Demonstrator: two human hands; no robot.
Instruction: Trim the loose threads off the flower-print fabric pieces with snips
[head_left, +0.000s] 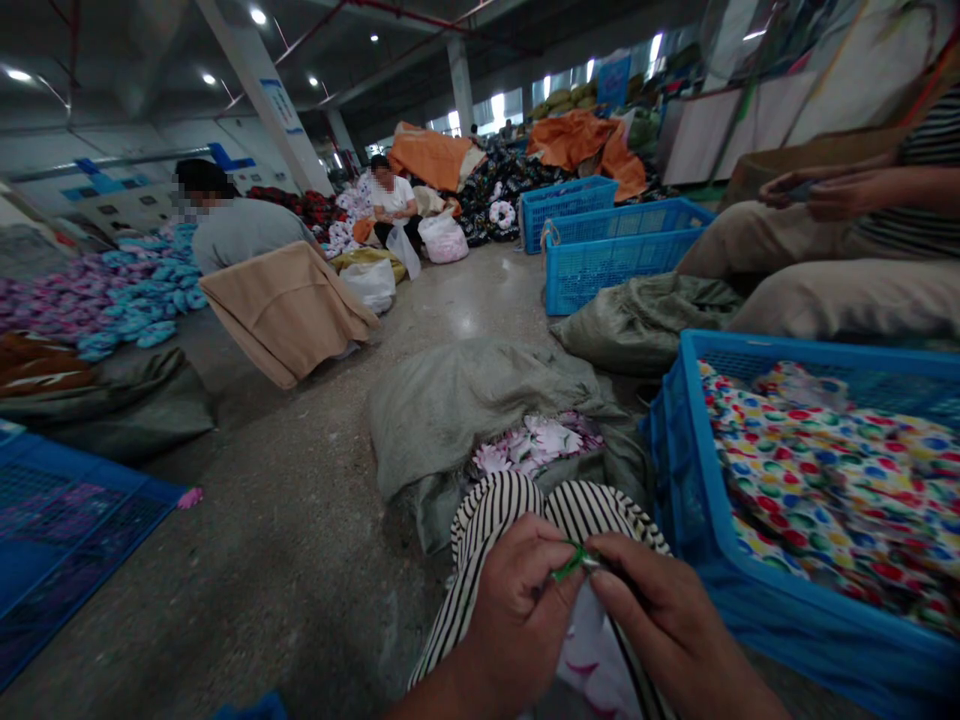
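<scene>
My left hand [517, 610] and my right hand [660, 620] meet at the bottom centre, pinching a small green strip [571, 563] at the edge of a black-and-white striped cloth [499, 510]. The left fingers hold the strip, and the right fingertips grip the cloth right beside it. Below my hands hangs a white fabric with pink print [592, 665]. Just beyond lies a grey-green woven sack [465, 410], with pale floral fabric [536, 445] at its mouth. Close to my right hand stands a blue plastic crate [679, 470] full of polka-dot fabric [825, 480].
A seated co-worker's striped top and hands [817, 190] are at upper right. Two blue crates [585, 250] stand ahead. A blue mesh crate [60, 530] lies at left. Further co-workers sit among fabric piles and sacks on the concrete floor [285, 560].
</scene>
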